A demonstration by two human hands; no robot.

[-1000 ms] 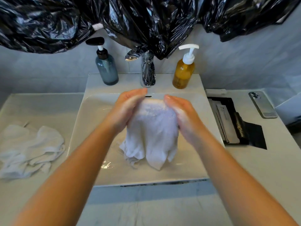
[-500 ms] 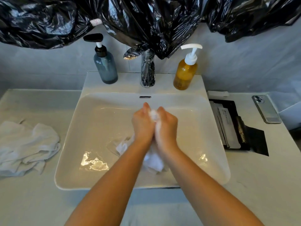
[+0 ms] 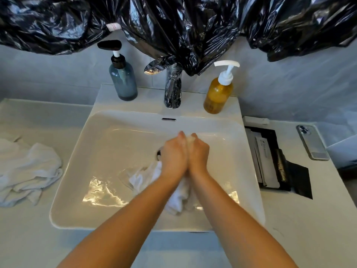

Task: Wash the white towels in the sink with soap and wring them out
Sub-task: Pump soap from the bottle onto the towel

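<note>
On the counter to the left, a heap of white towels (image 3: pixel 29 171) is lying crumpled, well apart from the basin and not yet in the water. Behind the sink (image 3: pixel 81 147), a blue pump bottle (image 3: pixel 123 82) is standing upright left of the faucet (image 3: pixel 172 88), which is not running as far as can be seen. The basin is holding only a thin film of water and one wet towel (image 3: pixel 148 176). The left hand (image 3: pixel 173 157) and right hand (image 3: pixel 199 153) are pressing together over the drain, both clamped on the bunched upper part of that towel, with fingertips pointing at the faucet. The rest of the cloth is trailing out below the wrists toward the near rim, one flap spreading to the left onto the basin floor. So its long axis is running front to back, in line with the forearms, and neither hand is sitting nearer than the other. That probably suits rubbing now and a twist for wringing later. Right of the faucet, an amber pump bottle (image 3: pixel 218 95) is looking mostly full. Further right, a black-lined recess (image 3: pixel 301 178) is holding flat packets, and a phone (image 3: pixel 312 142) is lying beside it.
</note>
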